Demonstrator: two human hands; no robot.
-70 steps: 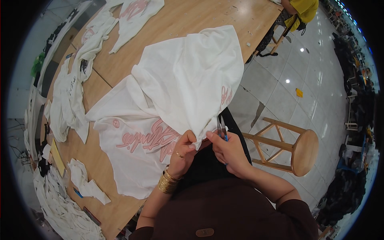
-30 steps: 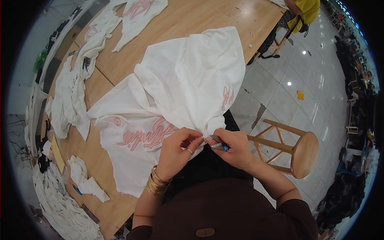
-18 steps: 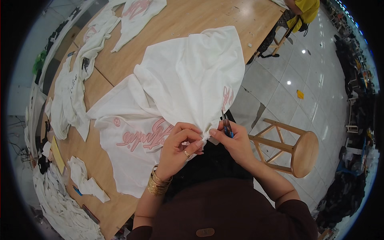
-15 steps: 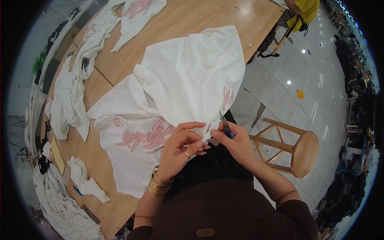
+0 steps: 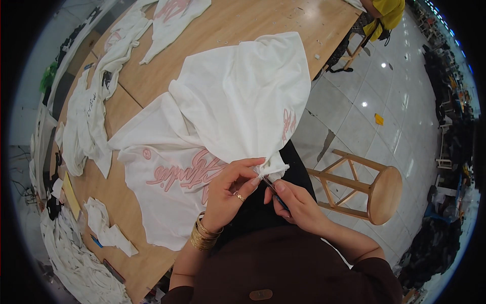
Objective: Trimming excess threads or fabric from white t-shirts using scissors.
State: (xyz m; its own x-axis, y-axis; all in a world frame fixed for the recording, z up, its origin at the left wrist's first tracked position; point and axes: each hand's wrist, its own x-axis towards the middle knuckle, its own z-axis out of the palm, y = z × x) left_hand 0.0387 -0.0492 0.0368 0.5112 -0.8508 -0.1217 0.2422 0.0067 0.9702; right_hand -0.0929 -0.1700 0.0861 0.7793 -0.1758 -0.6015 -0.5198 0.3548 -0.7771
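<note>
A white garment (image 5: pixel 243 96) with pink lettering spreads over the table, and one gathered end of it hangs past the edge in front of me. My left hand (image 5: pixel 230 190) pinches that bunched end between thumb and fingers. In my right hand (image 5: pixel 301 206) is a slim pair of dark thread snips (image 5: pixel 279 199), the tip touching the cloth beside my left fingertips. Whether the blades are apart or together is too small to tell. Gold bangles and a ring are on my left arm and hand.
The wooden table (image 5: pixel 136 76) carries more white garments (image 5: pixel 83 126), a pile of white cloth (image 5: pixel 83 263) and a yellow strip (image 5: pixel 72 196). A wooden stool (image 5: pixel 387 195) stands right on the tiled floor. At the far right sits a person in yellow (image 5: pixel 390 17).
My right hand has let go of the cloth and lowered slightly. The snips have turned from pointing up, away from the fabric, to touching the bunched end. My left hand keeps its pinch.
</note>
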